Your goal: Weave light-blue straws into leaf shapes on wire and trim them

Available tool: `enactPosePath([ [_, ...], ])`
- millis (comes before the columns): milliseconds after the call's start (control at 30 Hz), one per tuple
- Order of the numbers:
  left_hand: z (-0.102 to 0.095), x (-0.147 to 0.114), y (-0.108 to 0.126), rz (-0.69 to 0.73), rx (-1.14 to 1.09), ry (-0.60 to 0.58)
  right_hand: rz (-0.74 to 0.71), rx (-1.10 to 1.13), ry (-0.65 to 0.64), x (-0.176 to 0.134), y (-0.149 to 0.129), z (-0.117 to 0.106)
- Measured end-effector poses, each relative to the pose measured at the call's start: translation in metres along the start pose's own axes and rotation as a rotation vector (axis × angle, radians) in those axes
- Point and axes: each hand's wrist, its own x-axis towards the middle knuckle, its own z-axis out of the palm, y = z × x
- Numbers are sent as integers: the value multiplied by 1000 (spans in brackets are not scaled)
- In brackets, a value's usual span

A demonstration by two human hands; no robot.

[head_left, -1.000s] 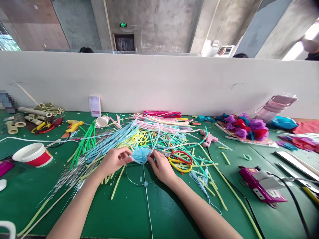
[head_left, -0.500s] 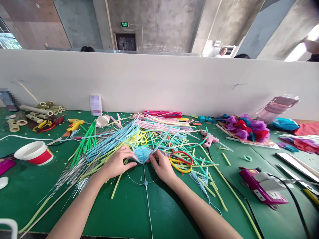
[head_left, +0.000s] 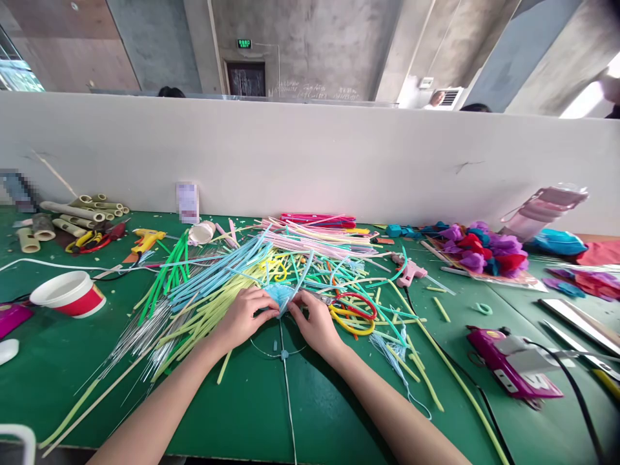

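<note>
A small light-blue piece (head_left: 279, 296), leaf-shaped with ribs, is between my hands, partly covered by fingers. My left hand (head_left: 246, 318) pinches its left edge between thumb and fingers. At its right side, my right hand (head_left: 314, 318) is closed on a thin blue strip (head_left: 297, 272) that slants up across the piece. Below, a pale stem (head_left: 289, 400) runs toward the table's near edge, with a thin wire ring and a small blue knot (head_left: 284, 354) on it. My fingertips hide where stem and piece meet.
Behind the hands lie heaps of blue strips (head_left: 217, 274), green strips (head_left: 177, 271) and pink strips (head_left: 320, 242). Red-and-yellow-handled scissors (head_left: 356, 313) rest beside my right hand. A pink glue gun (head_left: 411, 272), purple power strip (head_left: 508, 365) and paper cup (head_left: 70, 294) stand around.
My left hand has shifted right and inward over the blue piece, covering more of it. The blue strip at my right hand has swung to a steeper angle. The view has moved slightly.
</note>
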Motion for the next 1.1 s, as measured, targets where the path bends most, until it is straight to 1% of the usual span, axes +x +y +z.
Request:
enactPosePath([
  [67, 2, 1, 1, 8, 4, -8, -6, 2, 12, 0, 0, 2],
  [133, 3, 1, 4, 6, -2, -23, -20, -11, -3, 0, -1, 3],
  [300, 5, 2, 8, -26, -3, -33, -110, -100, -12, -3, -7, 2],
  [400, 5, 1, 7, -22, 14, -28, -157, -119, -27, -4, -12, -1],
  [533, 5, 1, 6, 8, 29, -27, -170, -130, -32, -4, -13, -3],
  [633, 5, 1, 7, 2, 9, -18, -161, -137, -5, -3, -11, -3],
  [700, 3, 2, 9, -40, -42, 5, -141, -141, 25, -2, -9, -3],
  [767, 2, 2, 12, -100, -145, 36, -119, -131, 41, -1, -8, -2],
  [833, 0, 4, 14, -151, -282, 60, -120, -112, 36, 0, -7, -1],
  [933, 0, 6, 17, -187, -450, 62, -150, -83, 16, -1, -7, 0],
  [1000, 1, 7, 17, -221, -506, 75, -154, -47, 11, -1, -8, -1],
  [1100, 1, 7, 15, -294, -546, 145, -100, 20, 44, -1, -9, -2],
])
